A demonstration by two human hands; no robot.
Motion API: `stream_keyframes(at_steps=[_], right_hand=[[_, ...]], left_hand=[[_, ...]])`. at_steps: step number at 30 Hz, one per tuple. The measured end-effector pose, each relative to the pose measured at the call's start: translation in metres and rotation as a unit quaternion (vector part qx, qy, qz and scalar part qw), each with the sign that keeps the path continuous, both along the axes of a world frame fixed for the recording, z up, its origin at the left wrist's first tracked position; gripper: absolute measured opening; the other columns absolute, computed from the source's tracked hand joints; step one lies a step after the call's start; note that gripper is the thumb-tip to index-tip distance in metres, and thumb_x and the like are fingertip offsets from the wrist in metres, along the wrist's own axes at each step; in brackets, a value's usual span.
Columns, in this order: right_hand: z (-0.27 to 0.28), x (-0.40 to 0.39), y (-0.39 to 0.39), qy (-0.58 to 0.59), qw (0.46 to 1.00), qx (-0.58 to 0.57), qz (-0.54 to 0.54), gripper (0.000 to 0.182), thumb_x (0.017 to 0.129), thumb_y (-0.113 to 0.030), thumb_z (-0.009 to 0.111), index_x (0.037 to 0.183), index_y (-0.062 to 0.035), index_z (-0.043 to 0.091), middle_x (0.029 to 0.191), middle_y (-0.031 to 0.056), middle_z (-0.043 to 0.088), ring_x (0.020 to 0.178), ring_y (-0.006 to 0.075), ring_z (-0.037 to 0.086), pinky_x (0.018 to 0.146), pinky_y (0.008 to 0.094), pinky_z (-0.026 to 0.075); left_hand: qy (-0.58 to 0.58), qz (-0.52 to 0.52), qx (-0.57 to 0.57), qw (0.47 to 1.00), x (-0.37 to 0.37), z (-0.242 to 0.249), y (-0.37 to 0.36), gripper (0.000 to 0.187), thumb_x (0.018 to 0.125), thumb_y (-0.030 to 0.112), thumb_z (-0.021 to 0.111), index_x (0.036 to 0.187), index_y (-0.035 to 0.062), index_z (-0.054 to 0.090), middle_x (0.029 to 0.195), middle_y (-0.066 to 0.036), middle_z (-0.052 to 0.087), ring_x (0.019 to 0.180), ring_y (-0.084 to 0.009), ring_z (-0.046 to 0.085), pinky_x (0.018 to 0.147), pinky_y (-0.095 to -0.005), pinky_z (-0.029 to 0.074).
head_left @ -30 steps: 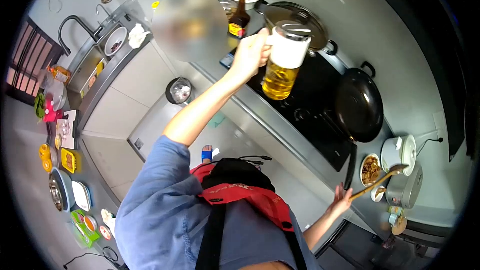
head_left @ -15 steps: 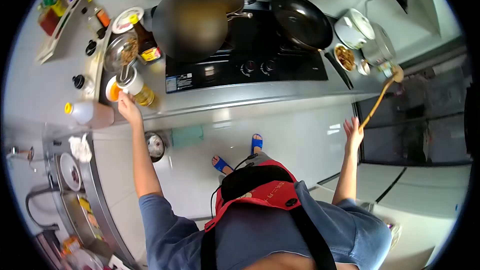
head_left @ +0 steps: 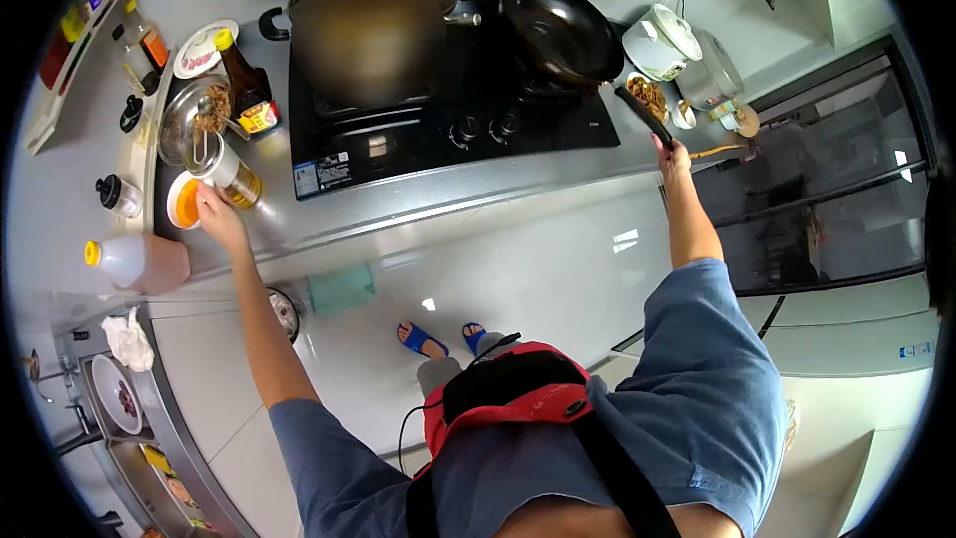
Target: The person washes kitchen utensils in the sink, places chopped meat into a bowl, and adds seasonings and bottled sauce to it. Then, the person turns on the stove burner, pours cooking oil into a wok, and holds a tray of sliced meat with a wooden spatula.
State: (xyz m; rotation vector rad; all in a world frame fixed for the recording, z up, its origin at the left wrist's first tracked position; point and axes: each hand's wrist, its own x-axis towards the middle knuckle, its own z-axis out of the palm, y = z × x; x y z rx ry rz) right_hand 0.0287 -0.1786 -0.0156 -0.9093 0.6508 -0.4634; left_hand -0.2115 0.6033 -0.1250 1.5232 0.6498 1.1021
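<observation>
My left hand [head_left: 223,217] is closed on the rim of a white bowl [head_left: 176,201] holding orange liquid that looks like beaten egg. Just behind it stand a white cup [head_left: 220,161] and a bottle of yellow oil [head_left: 245,186]. My right hand [head_left: 675,156] is closed at the end of the black handle [head_left: 645,115] of a wok [head_left: 558,37], which rests on the right burner. A long wooden spoon [head_left: 715,151] sticks out to the right from the same hand; its far end is hard to make out. The wok's inside looks dark and shiny.
A large pan [head_left: 272,24], blurred over its middle, occupies the left burner of the cooktop [head_left: 418,161]. Left are a metal bowl [head_left: 174,125] of minced food, a soy sauce bottle [head_left: 246,90] and a plastic jug [head_left: 149,261]. Right stand a bowl of brown pieces [head_left: 649,97] and a white cooker [head_left: 659,40].
My right hand has moved up and forward to the wok handle, still with the wooden spoon. My left hand stays at the bowl. The whole view has shifted with my head.
</observation>
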Motion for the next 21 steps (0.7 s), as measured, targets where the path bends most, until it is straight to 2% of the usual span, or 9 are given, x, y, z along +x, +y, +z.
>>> stream_keyframes(at_steps=[2, 5, 7, 8, 10, 12, 14, 17, 21], right_hand=[[0.007, 0.009, -0.005, -0.017, 0.999, -0.028, -0.005, 0.018, 0.088, -0.002, 0.037, 0.097, 0.0139, 0.038, 0.095, 0.0232, 0.048, 0.077, 0.0355, 0.058, 0.066, 0.0542, 0.057], [0.020, 0.025, -0.022, -0.028, 0.995, -0.096, -0.010, 0.023, 0.087, -0.002, 0.036, 0.097, 0.0183, 0.035, 0.095, 0.0260, 0.046, 0.075, 0.0418, 0.059, 0.064, 0.0525, 0.058], [0.025, 0.026, -0.023, -0.021, 0.991, -0.126, -0.023, 0.024, 0.086, -0.002, 0.037, 0.097, 0.0197, 0.034, 0.095, 0.0268, 0.047, 0.074, 0.0433, 0.059, 0.063, 0.0508, 0.058], [0.024, 0.026, -0.031, -0.031, 0.990, -0.139, -0.005, 0.026, 0.086, -0.002, 0.038, 0.098, 0.0207, 0.033, 0.096, 0.0280, 0.047, 0.073, 0.0444, 0.059, 0.062, 0.0492, 0.059], [0.026, 0.027, -0.032, -0.046, 0.987, -0.151, 0.020, 0.027, 0.086, -0.002, 0.038, 0.098, 0.0216, 0.031, 0.096, 0.0291, 0.047, 0.071, 0.0454, 0.060, 0.060, 0.0475, 0.060], [0.028, 0.012, -0.020, -0.011, 0.988, -0.153, -0.006, 0.031, 0.086, -0.003, 0.044, 0.105, 0.0204, 0.038, 0.098, 0.0285, 0.051, 0.067, 0.0383, 0.062, 0.053, 0.0376, 0.060], [0.020, 0.010, -0.026, -0.024, 0.989, -0.145, 0.016, 0.032, 0.085, -0.001, 0.043, 0.105, 0.0229, 0.034, 0.098, 0.0300, 0.051, 0.064, 0.0417, 0.061, 0.054, 0.0386, 0.060], [0.013, 0.007, -0.036, -0.029, 0.995, -0.095, 0.025, 0.031, 0.085, 0.001, 0.041, 0.100, 0.0255, 0.031, 0.096, 0.0356, 0.048, 0.064, 0.0479, 0.059, 0.053, 0.0404, 0.060], [0.018, -0.015, -0.034, -0.055, 0.991, -0.100, 0.063, 0.032, 0.085, 0.001, 0.042, 0.097, 0.0272, 0.030, 0.095, 0.0356, 0.049, 0.065, 0.0475, 0.060, 0.054, 0.0395, 0.060]], left_hand=[[0.021, 0.007, 0.023, 0.999, -0.001, 0.004, 0.000, 0.039, 0.096, 0.032, 0.040, 0.072, 0.0027, 0.049, 0.060, -0.001, 0.045, 0.055, -0.0092, 0.041, 0.050, -0.0256, 0.033], [0.114, 0.026, 0.096, 0.988, -0.011, 0.008, -0.004, 0.035, 0.094, 0.031, 0.044, 0.078, 0.0008, 0.052, 0.061, -0.004, 0.047, 0.058, -0.0143, 0.047, 0.055, -0.0282, 0.037], [0.072, 0.134, 0.213, 0.965, -0.017, 0.016, -0.016, 0.033, 0.092, 0.029, 0.050, 0.090, -0.0029, 0.053, 0.074, -0.009, 0.053, 0.072, -0.0199, 0.052, 0.065, -0.0322, 0.042], [0.074, 0.135, 0.210, 0.965, -0.024, 0.020, -0.025, 0.033, 0.092, 0.029, 0.050, 0.090, -0.0029, 0.053, 0.074, -0.009, 0.053, 0.072, -0.0199, 0.052, 0.065, -0.0322, 0.042], [0.055, 0.187, 0.218, 0.956, -0.041, 0.027, -0.042, 0.033, 0.090, 0.026, 0.053, 0.102, -0.0050, 0.050, 0.094, -0.015, 0.052, 0.086, -0.0228, 0.051, 0.073, -0.0344, 0.043], [0.046, 0.179, 0.177, 0.967, -0.059, 0.010, -0.053, 0.034, 0.092, 0.024, 0.049, 0.110, -0.0042, 0.045, 0.103, -0.015, 0.047, 0.091, -0.0225, 0.050, 0.076, -0.0348, 0.045], [-0.038, 0.166, 0.026, 0.985, -0.080, 0.011, -0.076, 0.033, 0.093, 0.022, 0.046, 0.113, -0.0031, 0.041, 0.107, -0.015, 0.046, 0.094, -0.0233, 0.051, 0.080, -0.0351, 0.046], [-0.021, 0.186, 0.026, 0.982, -0.116, 0.013, -0.109, 0.031, 0.094, 0.019, 0.042, 0.116, -0.0026, 0.037, 0.113, -0.017, 0.044, 0.100, -0.0249, 0.050, 0.083, -0.0355, 0.047], [0.003, 0.233, 0.021, 0.972, -0.168, 0.005, -0.141, 0.030, 0.093, 0.017, 0.039, 0.115, -0.0035, 0.036, 0.115, -0.018, 0.044, 0.100, -0.0264, 0.051, 0.080, -0.0361, 0.049]])
